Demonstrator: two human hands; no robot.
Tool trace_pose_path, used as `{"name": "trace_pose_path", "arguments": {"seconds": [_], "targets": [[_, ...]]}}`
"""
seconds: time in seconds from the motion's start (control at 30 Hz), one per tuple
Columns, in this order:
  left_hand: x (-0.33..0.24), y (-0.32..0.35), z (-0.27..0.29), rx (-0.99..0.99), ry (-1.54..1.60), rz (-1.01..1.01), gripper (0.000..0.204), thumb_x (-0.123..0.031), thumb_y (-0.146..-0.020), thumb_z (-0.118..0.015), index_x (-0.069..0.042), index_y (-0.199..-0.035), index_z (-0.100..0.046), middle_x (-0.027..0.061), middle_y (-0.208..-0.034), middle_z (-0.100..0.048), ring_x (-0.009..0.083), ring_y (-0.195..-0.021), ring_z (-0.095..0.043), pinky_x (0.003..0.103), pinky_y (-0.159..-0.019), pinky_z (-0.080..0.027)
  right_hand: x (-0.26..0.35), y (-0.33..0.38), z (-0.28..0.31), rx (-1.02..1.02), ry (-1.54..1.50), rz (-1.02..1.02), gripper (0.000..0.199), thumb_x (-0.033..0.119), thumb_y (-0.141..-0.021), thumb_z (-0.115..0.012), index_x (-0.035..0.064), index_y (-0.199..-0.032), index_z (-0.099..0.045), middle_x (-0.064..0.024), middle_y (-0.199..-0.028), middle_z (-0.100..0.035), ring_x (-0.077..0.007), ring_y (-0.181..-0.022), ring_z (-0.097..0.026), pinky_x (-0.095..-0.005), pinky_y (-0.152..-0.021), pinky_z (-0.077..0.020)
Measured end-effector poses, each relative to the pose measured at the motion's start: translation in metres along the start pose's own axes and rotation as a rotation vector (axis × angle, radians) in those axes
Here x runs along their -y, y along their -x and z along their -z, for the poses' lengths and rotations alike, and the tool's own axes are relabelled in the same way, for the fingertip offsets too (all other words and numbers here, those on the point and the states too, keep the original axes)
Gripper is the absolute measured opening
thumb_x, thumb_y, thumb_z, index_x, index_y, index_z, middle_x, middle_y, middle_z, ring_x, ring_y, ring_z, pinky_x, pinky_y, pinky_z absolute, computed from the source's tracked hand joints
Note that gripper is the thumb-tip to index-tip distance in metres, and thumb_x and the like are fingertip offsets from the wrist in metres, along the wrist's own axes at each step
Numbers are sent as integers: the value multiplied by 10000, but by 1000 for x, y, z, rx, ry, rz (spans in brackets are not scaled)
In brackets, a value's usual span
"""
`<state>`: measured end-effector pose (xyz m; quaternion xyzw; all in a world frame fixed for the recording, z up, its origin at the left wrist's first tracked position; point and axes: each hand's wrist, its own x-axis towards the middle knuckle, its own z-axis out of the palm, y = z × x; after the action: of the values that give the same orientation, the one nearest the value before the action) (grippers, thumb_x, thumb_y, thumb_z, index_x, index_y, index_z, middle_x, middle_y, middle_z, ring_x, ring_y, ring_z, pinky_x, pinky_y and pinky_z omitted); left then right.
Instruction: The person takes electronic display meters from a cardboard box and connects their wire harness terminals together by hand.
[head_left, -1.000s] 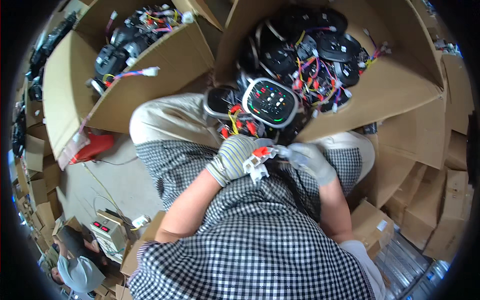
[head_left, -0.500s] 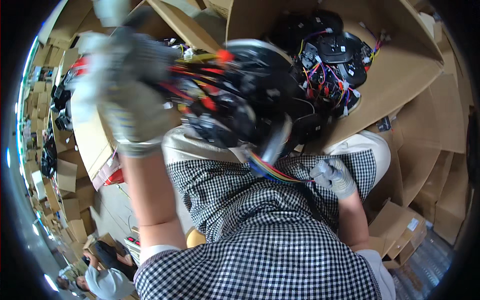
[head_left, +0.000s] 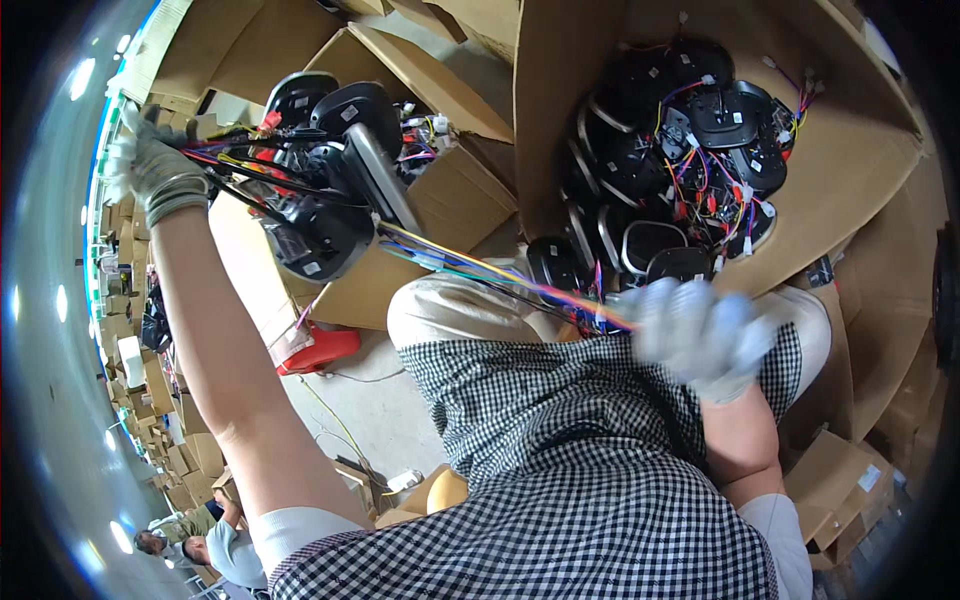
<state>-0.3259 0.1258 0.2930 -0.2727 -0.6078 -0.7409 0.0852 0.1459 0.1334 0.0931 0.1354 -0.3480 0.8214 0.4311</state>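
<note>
The grey floor (head_left: 385, 415) is bearing a red object (head_left: 328, 347) and a yellow cable (head_left: 333, 420); the right-hand open cardboard carton (head_left: 850, 180) is holding piled black plastic panels (head_left: 728, 116) with coloured wires (head_left: 706, 180).

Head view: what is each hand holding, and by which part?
Left hand: dark cables, gripped away from the black panels they run to. Right hand: multicoloured wires, toward one end; motion blur hides the exact grip.
</note>
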Motion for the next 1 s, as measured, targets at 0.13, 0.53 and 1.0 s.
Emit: {"name": "trace_pose_path", "arguments": {"seconds": [0.13,0.53,1.0], "targets": [[88,-27,26,-131,34,-15,180,-339,-828,-613,-180,-791,-540,-16,-740,-516,118,-603,-467,270,-564,-446,-72,-46,-46,257,257,-141,232,243,-908,-502,31,-953,-584,-104,-932,-582,-201,-893,-519,-353,-828,-407],[146,-22,86,-266,116,743,104,-235,-876,-502,-141,-838,-525,13,-603,-504,178,-588,-453,414,-670,-424,-68,0,-27,467,41,-554,234,197,-895,-517,0,-901,-642,-118,-892,-640,-242,-860,-588,-352,-811,-446],[81,-105,60,302,-1962,12,226,-409,-834,-485,-289,-1005,-571,94,-975,-564,227,-949,-514,414,-855,-430,-74,-60,-19,229,518,-309,320,320,-890,-506,22,-949,-606,-106,-1025,-595,-260,-1045,-513,-398,-918,-392]]}}
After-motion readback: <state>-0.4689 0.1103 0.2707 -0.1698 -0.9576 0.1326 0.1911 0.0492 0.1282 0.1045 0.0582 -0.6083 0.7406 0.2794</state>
